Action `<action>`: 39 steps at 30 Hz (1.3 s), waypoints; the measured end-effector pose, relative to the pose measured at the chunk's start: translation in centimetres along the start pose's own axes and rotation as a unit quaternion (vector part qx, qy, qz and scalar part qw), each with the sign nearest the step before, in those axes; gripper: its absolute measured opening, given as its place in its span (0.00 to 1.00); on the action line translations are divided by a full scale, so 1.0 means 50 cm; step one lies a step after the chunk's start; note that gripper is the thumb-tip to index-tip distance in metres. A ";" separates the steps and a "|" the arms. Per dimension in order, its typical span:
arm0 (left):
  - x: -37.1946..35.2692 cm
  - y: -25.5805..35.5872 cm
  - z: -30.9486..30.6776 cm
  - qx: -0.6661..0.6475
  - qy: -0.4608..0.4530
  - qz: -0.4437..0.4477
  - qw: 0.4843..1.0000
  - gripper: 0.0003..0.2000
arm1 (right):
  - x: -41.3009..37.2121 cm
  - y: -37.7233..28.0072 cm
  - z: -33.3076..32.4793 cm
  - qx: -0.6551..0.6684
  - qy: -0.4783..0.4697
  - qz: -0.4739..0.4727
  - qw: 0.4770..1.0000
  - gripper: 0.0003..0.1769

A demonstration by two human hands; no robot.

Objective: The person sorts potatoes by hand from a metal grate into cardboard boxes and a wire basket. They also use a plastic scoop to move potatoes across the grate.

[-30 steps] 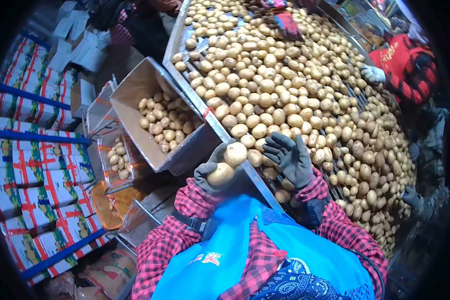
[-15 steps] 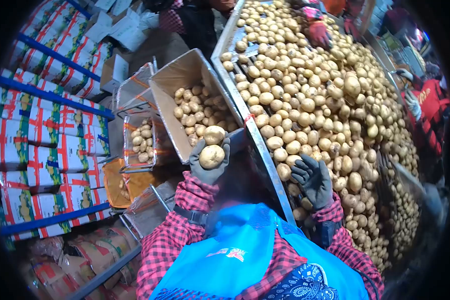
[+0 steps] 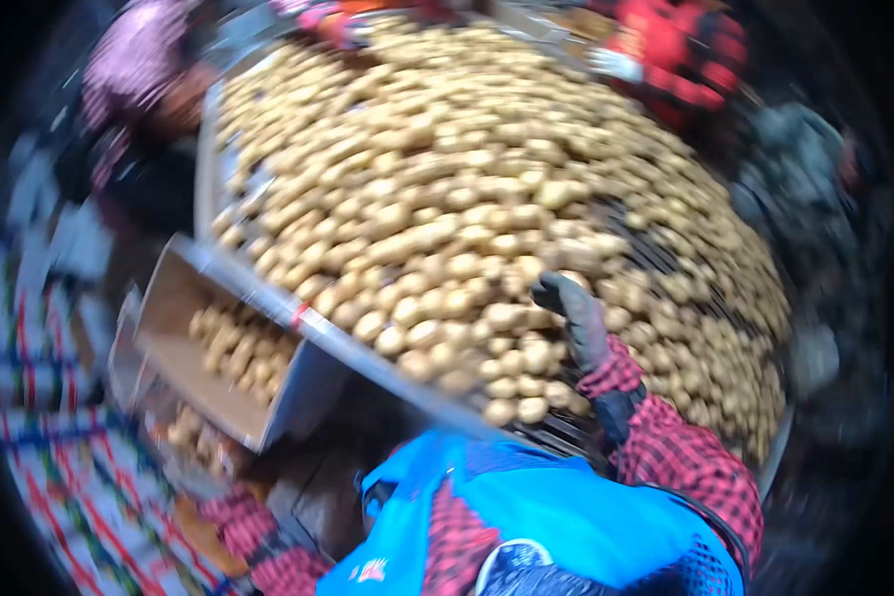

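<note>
My right hand [image 3: 574,318], in a grey glove, reaches over the heap of potatoes [image 3: 447,248] on the large table. Its fingers stretch forward with bent tips, and no potato shows in them. At lower left my left arm in a red checked sleeve [image 3: 238,521] extends toward the crates. The left hand there is too smeared to make out, so what it holds cannot be told. A cardboard-lined crate [image 3: 184,363] with potatoes [image 3: 243,348] inside stands against the table's metal rim [image 3: 368,363].
Another container with potatoes [image 3: 194,432] sits below the crate. Stacked printed cartons [image 3: 79,497] fill the lower left. Co-workers stand around the table: one in a pink top [image 3: 139,60], one in red checks [image 3: 680,60]. Dark slats [image 3: 641,243] show between potatoes.
My view has turned right, with blur. My left hand, which held two potatoes, has moved down and left over the crates; those potatoes cannot be made out. My right hand reaches farther over the heap.
</note>
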State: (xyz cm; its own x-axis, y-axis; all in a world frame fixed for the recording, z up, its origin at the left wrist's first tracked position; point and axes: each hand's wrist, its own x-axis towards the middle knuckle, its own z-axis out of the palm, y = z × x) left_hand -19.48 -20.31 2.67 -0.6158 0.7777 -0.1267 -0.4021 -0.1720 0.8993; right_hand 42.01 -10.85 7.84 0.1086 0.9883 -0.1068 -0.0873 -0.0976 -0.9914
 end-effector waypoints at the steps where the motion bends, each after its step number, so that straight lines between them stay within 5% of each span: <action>1: -0.003 -0.029 0.008 0.167 0.065 0.043 0.983 0.13 | -0.002 0.023 -0.060 -0.035 0.059 -0.040 0.997 0.23; 2: -0.008 -0.062 0.035 0.300 0.090 0.090 0.945 0.14 | -0.002 0.042 -0.113 -0.069 0.109 -0.080 0.988 0.21; 4: -0.024 -0.151 0.138 0.446 0.030 0.192 0.874 0.17 | -0.027 0.007 -0.201 -0.340 0.249 -0.161 0.893 0.19; 5: 0.009 -0.210 0.157 0.444 -0.073 0.190 0.873 0.23 | -0.031 0.043 -0.283 -0.352 0.312 -0.203 0.859 0.18; 7: -0.096 -0.217 0.399 0.307 -0.163 0.036 0.937 0.21 | -0.081 0.043 -0.393 -0.414 0.394 -0.198 0.796 0.18; 10: -0.126 -0.298 0.519 0.363 -0.323 0.175 0.856 0.21 | -0.229 0.025 -0.573 -0.625 0.523 0.015 0.579 0.22; 12: -0.132 -0.339 0.543 0.523 -0.370 0.347 0.685 0.20 | -0.339 0.035 -0.674 -0.622 0.605 0.173 0.467 0.22; 13: -0.143 -0.332 0.557 0.538 -0.377 0.373 0.655 0.19 | -0.391 0.064 -0.719 -0.572 0.641 0.199 0.471 0.22; 14: -0.131 -0.349 0.536 0.518 -0.373 0.340 0.691 0.19 | -0.437 0.098 -0.761 -0.508 0.676 0.192 0.497 0.22; 16: -0.132 -0.347 0.533 0.525 -0.375 0.341 0.683 0.18 | -0.488 0.182 -0.822 -0.349 0.720 0.116 0.588 0.23; 20: -0.134 -0.343 0.538 0.549 -0.384 0.344 0.658 0.18 | -0.435 0.244 -0.772 -0.102 0.730 0.001 0.676 0.26; 22: -0.134 -0.344 0.540 0.543 -0.382 0.343 0.665 0.18 | -0.410 0.279 -0.763 -0.386 0.637 -0.048 0.666 0.26; 24: -0.141 -0.338 0.550 0.544 -0.384 0.337 0.666 0.18 | -0.382 0.321 -0.770 -0.612 0.506 -0.119 0.596 0.25; 26: -0.142 -0.335 0.552 0.546 -0.383 0.332 0.667 0.18 | -0.307 0.294 -0.695 -0.628 0.445 -0.135 0.624 0.26; 30: -0.138 -0.343 0.544 0.538 -0.377 0.344 0.671 0.18 | -0.079 0.174 -0.507 -0.417 0.381 -0.155 0.811 0.29; 32: -0.133 -0.351 0.534 0.547 -0.367 0.349 0.667 0.19 | 0.029 0.114 -0.417 -0.143 0.329 -0.142 0.923 0.31; 34: -0.132 -0.350 0.533 0.540 -0.369 0.350 0.670 0.20 | 0.142 0.057 -0.348 0.064 0.258 -0.102 0.958 0.33; 36: -0.130 -0.342 0.533 0.520 -0.379 0.328 0.691 0.19 | 0.228 0.018 -0.292 -0.014 0.211 -0.062 0.975 0.35; 37: -0.129 -0.339 0.534 0.494 -0.397 0.306 0.710 0.19 | 0.234 -0.016 -0.246 -0.298 0.195 -0.072 0.932 0.38; 38: -0.136 -0.330 0.539 0.496 -0.389 0.306 0.713 0.19 | 0.240 -0.049 -0.200 -0.555 0.201 -0.090 0.802 0.41; 39: -0.150 -0.313 0.547 0.419 -0.382 0.209 0.797 0.18 | 0.246 -0.059 -0.201 -0.549 0.087 -0.158 0.816 0.46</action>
State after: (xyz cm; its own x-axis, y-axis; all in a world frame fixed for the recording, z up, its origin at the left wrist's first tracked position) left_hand 9.95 -6.91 0.99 0.1432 0.9546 0.2611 0.5213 -0.2970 0.8000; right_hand 53.58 0.43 8.67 0.1012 0.9619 0.2539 0.9022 0.0188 -0.4309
